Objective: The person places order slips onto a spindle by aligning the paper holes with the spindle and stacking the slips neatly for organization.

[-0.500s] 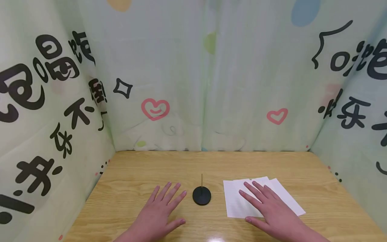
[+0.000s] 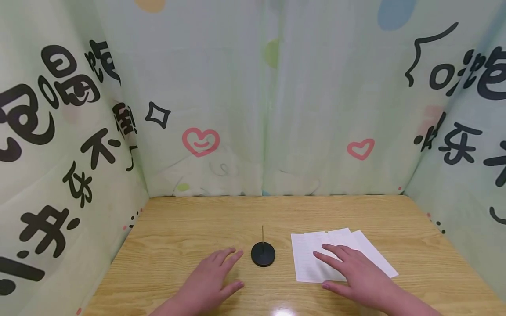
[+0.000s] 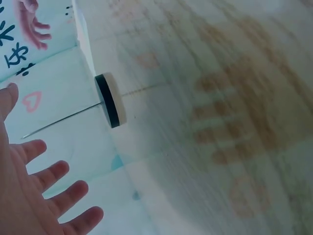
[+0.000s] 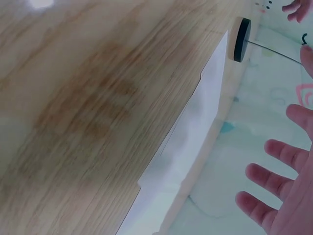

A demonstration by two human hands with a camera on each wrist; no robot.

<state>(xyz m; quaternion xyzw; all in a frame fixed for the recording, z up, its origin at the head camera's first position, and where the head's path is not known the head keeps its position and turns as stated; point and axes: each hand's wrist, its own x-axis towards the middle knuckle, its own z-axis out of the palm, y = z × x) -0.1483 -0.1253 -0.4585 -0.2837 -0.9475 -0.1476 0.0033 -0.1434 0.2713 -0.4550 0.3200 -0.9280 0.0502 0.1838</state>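
My left hand [image 2: 209, 278] is raised over the wooden table, fingers spread and slightly bent, holding nothing. Just right of its fingertips stands a round black base [image 2: 262, 254] with a thin upright metal spike [image 2: 262, 234]. In the left wrist view the spike [image 3: 61, 120] points up beside the fingers, apart from them. My right hand [image 2: 357, 276] hovers above several overlapping sheets of white paper [image 2: 312, 259], its fingers relaxed and holding nothing. The right wrist view has a gap between its fingertips and the paper [image 4: 195, 112].
The wooden table [image 2: 189, 219] reaches back to a pale patterned curtain [image 2: 233, 87]. More curtain with black lettering closes off the left and right sides. A bright light reflection shows near the table's front edge.
Both hands' fingers have bent a little from a straighter spread, and the left fingertips have drawn slightly back. The black base and paper stay in place; the head view has shifted slightly.
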